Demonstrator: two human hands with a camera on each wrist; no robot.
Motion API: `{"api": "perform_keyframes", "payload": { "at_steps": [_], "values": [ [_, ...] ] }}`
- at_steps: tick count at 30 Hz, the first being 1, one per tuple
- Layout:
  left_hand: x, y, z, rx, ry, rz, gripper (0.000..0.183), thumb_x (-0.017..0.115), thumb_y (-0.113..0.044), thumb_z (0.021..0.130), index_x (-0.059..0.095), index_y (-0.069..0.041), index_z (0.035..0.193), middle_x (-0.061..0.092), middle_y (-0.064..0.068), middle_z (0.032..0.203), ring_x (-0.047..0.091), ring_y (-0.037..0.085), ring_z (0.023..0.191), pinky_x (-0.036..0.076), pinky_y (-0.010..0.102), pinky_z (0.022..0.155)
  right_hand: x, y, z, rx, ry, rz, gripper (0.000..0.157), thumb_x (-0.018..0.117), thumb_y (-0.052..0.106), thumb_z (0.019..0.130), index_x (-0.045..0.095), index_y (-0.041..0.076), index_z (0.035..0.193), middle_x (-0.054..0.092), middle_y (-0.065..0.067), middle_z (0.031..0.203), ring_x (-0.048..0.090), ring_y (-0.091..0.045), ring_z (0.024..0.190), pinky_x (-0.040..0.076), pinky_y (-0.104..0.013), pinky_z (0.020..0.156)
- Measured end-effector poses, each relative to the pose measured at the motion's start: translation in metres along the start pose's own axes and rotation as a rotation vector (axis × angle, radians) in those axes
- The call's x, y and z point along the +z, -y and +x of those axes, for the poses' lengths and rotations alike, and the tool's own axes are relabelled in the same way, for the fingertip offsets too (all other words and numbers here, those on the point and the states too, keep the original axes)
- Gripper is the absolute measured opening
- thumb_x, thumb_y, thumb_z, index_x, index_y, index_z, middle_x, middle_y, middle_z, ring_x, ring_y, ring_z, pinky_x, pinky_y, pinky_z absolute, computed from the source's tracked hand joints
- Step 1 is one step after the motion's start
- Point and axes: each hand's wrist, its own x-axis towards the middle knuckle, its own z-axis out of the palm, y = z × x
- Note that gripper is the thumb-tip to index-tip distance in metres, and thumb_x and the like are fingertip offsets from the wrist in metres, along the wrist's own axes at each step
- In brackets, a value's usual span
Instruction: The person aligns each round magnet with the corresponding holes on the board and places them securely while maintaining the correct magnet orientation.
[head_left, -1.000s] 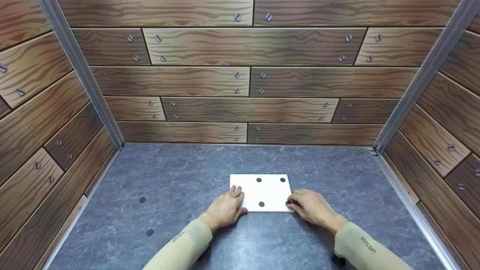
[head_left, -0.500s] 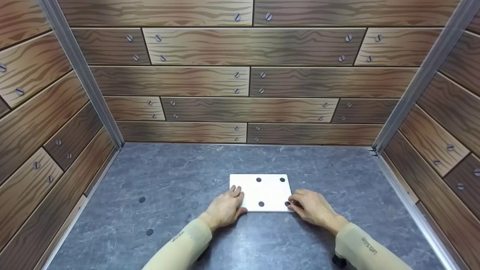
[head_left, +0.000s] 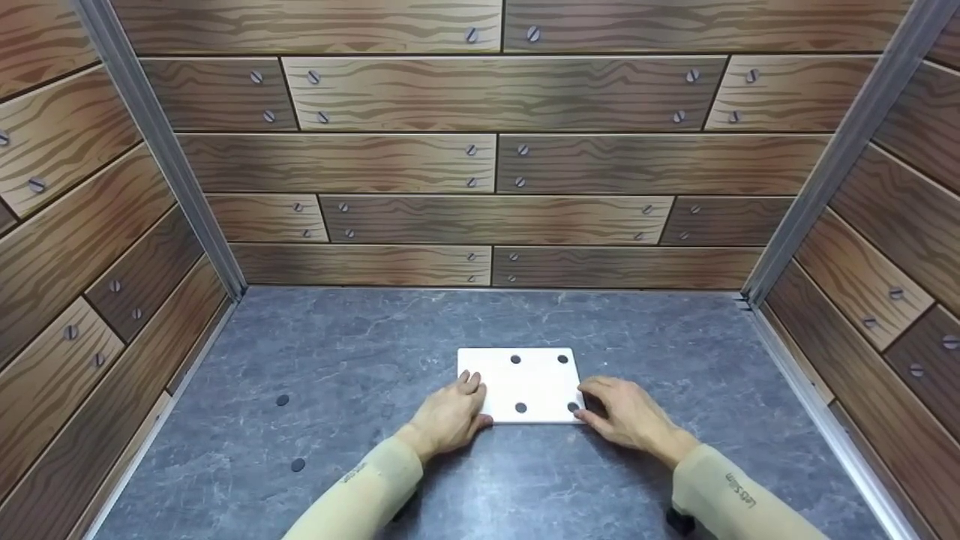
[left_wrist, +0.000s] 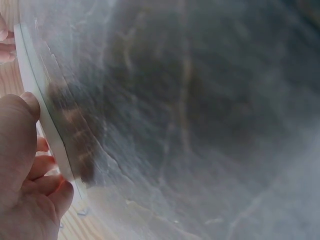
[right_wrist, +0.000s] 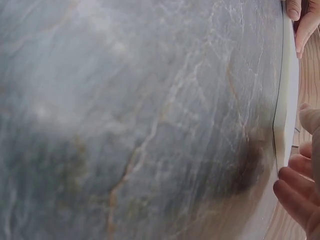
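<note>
A white rectangular board [head_left: 499, 386] lies flat on the grey table, bearing several small black discs. My left hand [head_left: 450, 414] holds its left side, with fingers on top and the thumb at the front edge. In the left wrist view, that hand [left_wrist: 30, 165] bends round the board's edge [left_wrist: 50, 120]. My right hand [head_left: 630, 412] is at the right side, thumb tip beside the black disc [head_left: 573, 407] in the near right corner. Loosely bent fingers of the right hand [right_wrist: 300, 180] lie along the edge in the right wrist view, pinching nothing.
Two more black discs lie on the table at the left, one farther back [head_left: 283, 400] and one nearer [head_left: 298, 465]. Wood-patterned walls enclose the back [head_left: 405, 262] and both sides. Metal strips run along the side edges of the table [head_left: 375, 322].
The right thumb and fingers have spread apart from the corner disc they were pinching, leaving it on the board. The left hand and the board stay in place.
</note>
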Motion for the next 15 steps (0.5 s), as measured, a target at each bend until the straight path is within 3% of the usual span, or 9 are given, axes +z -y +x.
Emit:
{"api": "perform_keyframes", "payload": {
  "at_steps": [6,15],
  "values": [
    [0.0,0.0,-0.001,-0.002,-0.003,-0.006,0.06,0.06,-0.048,0.114,0.064,-0.002,0.154,0.063,0.022,0.163,0.063,0.043,0.152,0.057,0.05,0.125,0.002,0.001,0.001,-0.051,-0.009,0.012,0.065,0.079,0.043,0.103,0.069,-0.003,0.148,0.072,-0.023,0.151,0.071,-0.044,0.139,0.059,-0.061,0.118],
    [0.0,-0.001,0.001,-0.012,-0.001,0.012,0.061,0.061,-0.048,0.114,0.064,-0.003,0.154,0.063,0.022,0.163,0.063,0.042,0.152,0.058,0.049,0.125,0.007,0.01,0.003,-0.08,0.093,0.07,0.078,0.07,0.05,0.108,0.055,-0.008,0.159,0.055,-0.029,0.168,0.052,-0.053,0.158,0.046,-0.068,0.129]
  ]
}}
